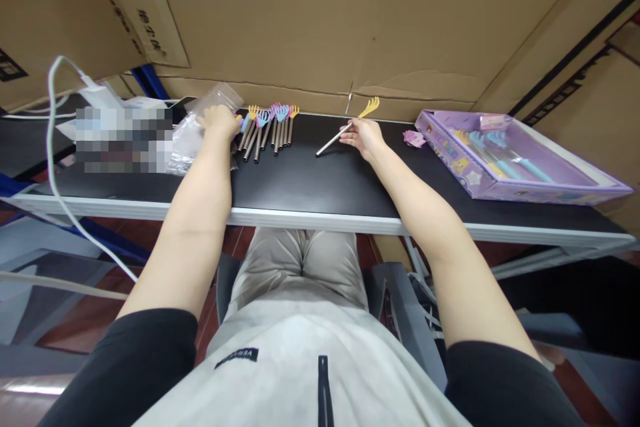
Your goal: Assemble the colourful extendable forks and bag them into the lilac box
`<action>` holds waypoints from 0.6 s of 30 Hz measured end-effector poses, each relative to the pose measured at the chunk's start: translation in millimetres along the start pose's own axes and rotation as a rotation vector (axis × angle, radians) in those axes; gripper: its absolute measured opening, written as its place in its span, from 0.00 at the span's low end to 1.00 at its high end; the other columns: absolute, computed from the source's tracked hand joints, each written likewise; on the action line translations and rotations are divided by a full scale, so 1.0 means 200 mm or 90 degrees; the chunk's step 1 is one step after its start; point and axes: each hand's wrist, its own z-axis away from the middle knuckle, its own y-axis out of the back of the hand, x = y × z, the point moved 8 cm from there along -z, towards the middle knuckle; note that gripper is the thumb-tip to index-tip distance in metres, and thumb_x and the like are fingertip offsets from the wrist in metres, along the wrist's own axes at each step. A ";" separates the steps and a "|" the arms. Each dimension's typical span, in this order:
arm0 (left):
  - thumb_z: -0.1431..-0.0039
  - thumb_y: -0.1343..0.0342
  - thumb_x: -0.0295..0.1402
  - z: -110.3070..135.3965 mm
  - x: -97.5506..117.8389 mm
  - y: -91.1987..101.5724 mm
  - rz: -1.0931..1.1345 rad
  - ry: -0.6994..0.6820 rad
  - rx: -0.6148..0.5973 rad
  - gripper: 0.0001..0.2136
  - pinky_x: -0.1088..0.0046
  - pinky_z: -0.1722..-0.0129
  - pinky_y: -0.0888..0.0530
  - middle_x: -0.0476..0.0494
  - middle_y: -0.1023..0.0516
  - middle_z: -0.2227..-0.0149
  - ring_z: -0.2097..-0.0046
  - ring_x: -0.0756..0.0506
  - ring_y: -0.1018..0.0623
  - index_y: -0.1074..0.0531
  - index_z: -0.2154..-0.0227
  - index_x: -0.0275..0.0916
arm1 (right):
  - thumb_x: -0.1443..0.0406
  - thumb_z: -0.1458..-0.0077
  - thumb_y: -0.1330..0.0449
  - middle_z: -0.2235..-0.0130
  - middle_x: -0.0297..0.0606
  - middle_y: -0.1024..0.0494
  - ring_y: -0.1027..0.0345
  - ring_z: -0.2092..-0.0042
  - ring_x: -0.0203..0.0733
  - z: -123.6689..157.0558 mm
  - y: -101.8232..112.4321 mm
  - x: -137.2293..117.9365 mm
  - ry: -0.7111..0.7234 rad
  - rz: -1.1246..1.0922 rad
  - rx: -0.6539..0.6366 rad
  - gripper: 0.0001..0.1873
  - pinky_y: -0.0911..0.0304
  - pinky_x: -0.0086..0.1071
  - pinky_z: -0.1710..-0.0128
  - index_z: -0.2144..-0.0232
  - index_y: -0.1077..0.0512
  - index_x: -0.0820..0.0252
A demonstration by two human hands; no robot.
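My right hand [369, 137] is closed around a telescopic back scratcher with a yellow claw head [370, 107]; its silver rod [333, 140] slants down to the left, close above the table. My left hand [220, 121] reaches down at the clear plastic bags [187, 145], with most of its fingers hidden, so I cannot tell what it grips. Just right of that hand lies a group of back scratchers [270, 127] with yellow, blue, pink and purple claws. Their metal handles point toward me.
A purple display box [450, 153] with blue and yellow handled pieces inside stands on the right of the black table [310, 180]. Beside it lies a small pink packet [414, 139]. A white cable [53, 127] hangs over the left edge. Cardboard [320, 20] walls the back.
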 end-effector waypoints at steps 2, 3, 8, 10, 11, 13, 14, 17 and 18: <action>0.48 0.38 0.60 0.03 -0.02 0.04 -0.010 0.060 0.063 0.42 0.29 0.30 0.49 0.17 0.37 0.28 0.26 0.14 0.43 0.30 0.36 0.36 | 0.69 0.34 0.45 0.70 0.34 0.24 0.28 0.73 0.33 0.01 0.00 0.00 -0.009 -0.015 0.004 0.06 0.22 0.31 0.61 0.65 0.37 0.56; 0.48 0.37 0.58 0.04 -0.02 0.04 -0.009 0.077 0.083 0.41 0.30 0.30 0.47 0.18 0.35 0.29 0.27 0.15 0.41 0.28 0.37 0.37 | 0.69 0.32 0.47 0.70 0.34 0.24 0.29 0.73 0.33 0.01 0.00 0.00 -0.014 -0.022 0.005 0.07 0.22 0.30 0.62 0.65 0.37 0.56; 0.50 0.32 0.54 0.05 -0.01 0.03 -0.008 0.089 0.088 0.40 0.32 0.30 0.43 0.16 0.34 0.30 0.28 0.16 0.39 0.27 0.38 0.37 | 0.69 0.31 0.47 0.70 0.33 0.24 0.30 0.74 0.31 0.03 -0.01 -0.01 -0.013 -0.016 0.002 0.09 0.25 0.26 0.65 0.66 0.38 0.56; 0.48 0.33 0.52 0.05 -0.01 0.03 -0.018 0.094 0.086 0.39 0.35 0.29 0.43 0.17 0.34 0.30 0.27 0.17 0.39 0.29 0.36 0.36 | 0.69 0.30 0.48 0.70 0.34 0.23 0.30 0.74 0.31 0.04 -0.01 -0.01 -0.017 -0.020 0.005 0.09 0.26 0.25 0.67 0.66 0.38 0.56; 0.47 0.33 0.51 0.05 -0.01 0.02 -0.023 0.098 0.083 0.39 0.37 0.29 0.42 0.17 0.35 0.30 0.27 0.18 0.39 0.29 0.36 0.35 | 0.70 0.29 0.50 0.70 0.34 0.23 0.30 0.74 0.31 0.04 -0.01 -0.01 -0.021 -0.026 0.009 0.10 0.26 0.25 0.68 0.66 0.38 0.56; 0.45 0.34 0.49 0.05 -0.01 0.02 -0.033 0.105 0.074 0.39 0.40 0.28 0.42 0.17 0.35 0.30 0.27 0.20 0.39 0.30 0.34 0.34 | 0.71 0.29 0.52 0.71 0.34 0.23 0.30 0.75 0.31 0.05 -0.01 -0.02 -0.027 -0.040 0.015 0.11 0.27 0.25 0.69 0.67 0.38 0.57; 0.45 0.34 0.49 0.06 -0.01 0.02 -0.037 0.105 0.070 0.39 0.41 0.28 0.42 0.17 0.36 0.29 0.27 0.21 0.39 0.31 0.34 0.33 | 0.71 0.29 0.52 0.71 0.34 0.24 0.30 0.75 0.31 0.05 -0.01 -0.02 -0.028 -0.045 0.017 0.12 0.27 0.25 0.69 0.67 0.38 0.57; 0.40 0.38 0.48 0.07 0.01 0.01 -0.049 0.099 0.067 0.37 0.43 0.27 0.43 0.16 0.37 0.28 0.26 0.22 0.39 0.31 0.33 0.31 | 0.71 0.28 0.52 0.72 0.34 0.24 0.30 0.75 0.31 0.05 -0.01 -0.02 -0.026 -0.048 0.016 0.12 0.27 0.25 0.69 0.67 0.37 0.57; 0.39 0.39 0.47 0.07 0.01 0.01 -0.058 0.098 0.070 0.36 0.43 0.28 0.43 0.17 0.37 0.28 0.26 0.22 0.39 0.31 0.33 0.31 | 0.71 0.28 0.51 0.71 0.34 0.23 0.30 0.75 0.31 0.05 -0.01 -0.02 -0.025 -0.046 0.015 0.11 0.27 0.25 0.69 0.66 0.37 0.57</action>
